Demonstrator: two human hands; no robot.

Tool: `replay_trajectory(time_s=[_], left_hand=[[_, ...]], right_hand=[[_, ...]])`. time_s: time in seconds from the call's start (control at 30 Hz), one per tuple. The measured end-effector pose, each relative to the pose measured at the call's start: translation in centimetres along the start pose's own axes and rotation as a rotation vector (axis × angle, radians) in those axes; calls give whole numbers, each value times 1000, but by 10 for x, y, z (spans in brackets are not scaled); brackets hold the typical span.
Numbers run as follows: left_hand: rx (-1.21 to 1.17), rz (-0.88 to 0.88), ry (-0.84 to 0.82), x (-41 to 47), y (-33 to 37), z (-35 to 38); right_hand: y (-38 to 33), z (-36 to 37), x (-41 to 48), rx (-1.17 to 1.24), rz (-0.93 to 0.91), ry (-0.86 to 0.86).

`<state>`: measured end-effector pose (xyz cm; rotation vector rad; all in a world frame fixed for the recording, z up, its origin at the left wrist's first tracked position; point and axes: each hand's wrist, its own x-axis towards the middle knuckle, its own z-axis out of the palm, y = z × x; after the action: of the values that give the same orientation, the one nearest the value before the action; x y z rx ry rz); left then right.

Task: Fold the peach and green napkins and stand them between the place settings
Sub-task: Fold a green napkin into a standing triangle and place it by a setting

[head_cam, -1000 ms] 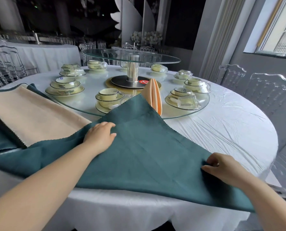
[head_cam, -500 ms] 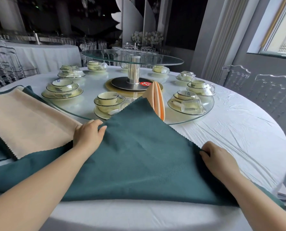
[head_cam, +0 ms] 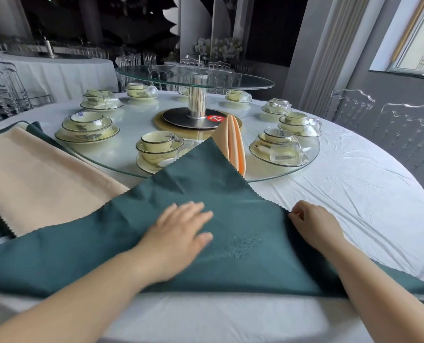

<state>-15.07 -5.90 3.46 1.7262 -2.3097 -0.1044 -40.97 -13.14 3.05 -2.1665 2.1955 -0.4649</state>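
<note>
The green napkin (head_cam: 230, 219) lies folded in a triangle at the near edge of the table (head_cam: 354, 194). Your left hand (head_cam: 181, 231) rests flat on it with the fingers spread, and your right hand (head_cam: 315, 226) pinches its right edge. Smooth from the middle outward and match the zigzag edges before you fold again. One peach napkin (head_cam: 233, 142) stands between two place settings (head_cam: 159, 144). A red tag (head_cam: 216, 118) by the centre post (head_cam: 197, 100) reads 21.
</note>
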Motion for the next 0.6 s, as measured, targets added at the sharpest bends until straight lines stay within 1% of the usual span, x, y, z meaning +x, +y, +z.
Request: replay_trajectory(time_s=[0.07,0.1,0.2,0.27,0.3,0.33,0.43,0.5,0.53,0.6], left_hand=[[16,7,-178,-12,16,15],[9,-6,-220,-15,19,20],[53,-25,-199,-18,17,26],[77,-42,-186,-18,17,27],[76,-47,-192,-17,17,27],[77,-43,-202,-17,19,26],[90,-14,-213,-17,20,27],[106,0,-202,-18,21,27],[111,-1,-193,-19,21,27],[114,-10,-193,-18,22,27]], right_hand=[[1,-1,-1,4,10,-11],[0,-1,-1,6,15,-21],[-2,-5,-6,-35,10,-24],[-6,-9,-16,-104,-20,24],[-12,-11,-23,-95,-48,62],[-20,-11,-31,-51,-105,114],[-53,-3,-69,65,-378,305],[-69,9,-92,57,-487,238],[-74,15,-100,36,-489,160],[-74,24,-108,33,-492,68]])
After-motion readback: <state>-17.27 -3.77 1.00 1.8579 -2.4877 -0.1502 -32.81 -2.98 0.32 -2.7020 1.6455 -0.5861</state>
